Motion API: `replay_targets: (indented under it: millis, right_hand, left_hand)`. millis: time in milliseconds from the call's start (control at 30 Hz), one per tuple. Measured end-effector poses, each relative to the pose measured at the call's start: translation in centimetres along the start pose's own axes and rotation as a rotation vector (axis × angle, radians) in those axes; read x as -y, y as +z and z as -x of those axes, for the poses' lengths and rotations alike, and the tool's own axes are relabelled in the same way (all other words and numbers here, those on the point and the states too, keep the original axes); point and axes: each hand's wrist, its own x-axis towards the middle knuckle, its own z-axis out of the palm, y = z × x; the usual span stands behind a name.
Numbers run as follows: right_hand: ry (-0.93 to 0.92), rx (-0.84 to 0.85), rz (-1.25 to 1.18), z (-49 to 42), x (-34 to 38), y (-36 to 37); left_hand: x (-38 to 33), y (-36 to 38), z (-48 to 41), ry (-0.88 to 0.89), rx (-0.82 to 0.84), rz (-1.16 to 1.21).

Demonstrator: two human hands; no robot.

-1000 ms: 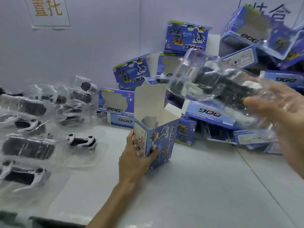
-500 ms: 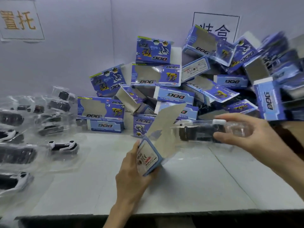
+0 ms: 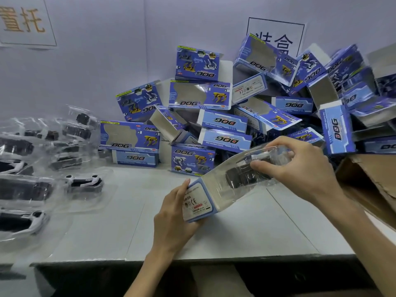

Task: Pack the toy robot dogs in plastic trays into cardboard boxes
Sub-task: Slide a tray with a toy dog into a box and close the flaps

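Two hands are showing here: a left hand [image 3: 173,221] and a right hand [image 3: 300,168]. Between them they're holding one open box [image 3: 198,205] and one clear tray [image 3: 263,151] with one dark robot dog [image 3: 242,174] inside. Roughly ten more loaded trays [image 3: 84,184] are lying on the left of the surface [image 3: 235,236], overlapping too much for an exact number. The box pile [image 3: 225,122] at the back is running to twenty or so. Two paper signs are hanging on the wall, a left sign [image 3: 23,22] and a right sign [image 3: 276,37]. One brown carton [image 3: 368,179] is sitting on the right.

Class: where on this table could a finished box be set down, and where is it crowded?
Bare tabletop lies between the plastic trays and the left hand, and below the right hand. Crowded: box pile behind, trays left, carton right.
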Motion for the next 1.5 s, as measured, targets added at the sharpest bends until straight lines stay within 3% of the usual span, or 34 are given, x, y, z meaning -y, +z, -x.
replay_targets:
  millis: [167, 567, 700, 833, 900, 1000, 1033, 1133, 1167, 1267, 1367, 1500]
  right_hand:
    - [-0.187, -0.167, 0.119, 1.4, 0.6, 0.7]
    - [-0.176, -0.404, 0.012, 3.4, 1.1, 2.6]
    - [-0.301, -0.261, 0.037, 6.0, 1.8, 6.2]
    - [-0.246, 0.060, -0.434, 6.5, 0.4, 8.2]
    - [-0.165, -0.058, -0.569, 6.1, -0.3, 8.0]
    - [-0.171, -0.273, -0.455, 5.9, -1.2, 7.8]
    - [-0.211, -0.216, -0.404, 5.8, -1.2, 7.9]
    - [-0.317, 0.315, -0.140, 6.0, -0.8, 9.3]
    - [-0.350, 0.399, -0.034, 6.2, -0.8, 9.9]
    - [-0.387, 0.435, 0.047, 6.1, -0.8, 10.1]
    - [-0.377, 0.338, -0.143, 5.3, -0.4, 8.9]
    - [-0.125, -0.237, -0.432, 3.6, -0.4, 8.0]
  left_hand:
    - [0.0, -0.1, -0.1, -0.012, 0.029, -0.006]
    - [-0.4, -0.2, -0.2, 0.029, 0.000, -0.080]
    - [-0.7, -0.2, 0.1, 0.103, -0.002, -0.139]
    - [-0.2, 0.0, 0.2, 0.089, 0.012, -0.092]
    - [-0.1, 0.1, 0.1, 0.038, -0.003, -0.059]
    - [-0.2, 0.2, 0.0, 0.033, -0.014, -0.018]
    - [-0.3, 0.2, 0.0, 0.046, -0.009, -0.003]
    - [-0.4, 0.1, 0.0, 0.057, -0.034, 0.095]
    - [-0.4, 0.1, 0.0, 0.049, -0.051, 0.135]
    - [-0.5, 0.1, 0.0, 0.032, -0.073, 0.193]
    - [-0.2, 0.1, 0.2, -0.023, -0.043, 0.254]
    - [-0.1, 0.1, 0.5, -0.105, 0.061, 0.350]
